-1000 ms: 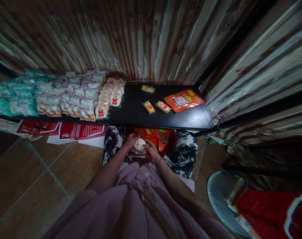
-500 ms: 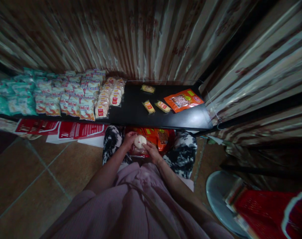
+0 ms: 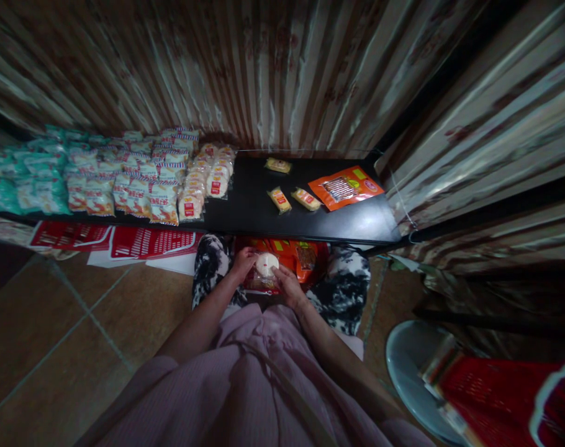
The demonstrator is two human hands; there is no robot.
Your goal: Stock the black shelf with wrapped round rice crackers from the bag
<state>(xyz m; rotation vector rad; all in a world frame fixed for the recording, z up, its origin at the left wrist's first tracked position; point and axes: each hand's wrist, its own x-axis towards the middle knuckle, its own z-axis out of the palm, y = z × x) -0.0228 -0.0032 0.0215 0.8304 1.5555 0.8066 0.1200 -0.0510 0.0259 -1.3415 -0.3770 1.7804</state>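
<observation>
Fingers of the left hand (image 3: 244, 264) and right hand (image 3: 287, 287) grip the round white snack (image 3: 266, 263) between them.

Tabletop (image 3: 254, 214), far right: 3 small yellow packets (image 3: 279, 199), 1 orange pouch (image 3: 345, 187). Far left: stacked snack packs (image 3: 138, 186), too many to count. Floor (image 3: 54, 323), left: 2 red printed sheets (image 3: 152, 243). Near centre: 1 round white pack (image 3: 266, 264). Near right: 1 red basket (image 3: 497, 397).
</observation>
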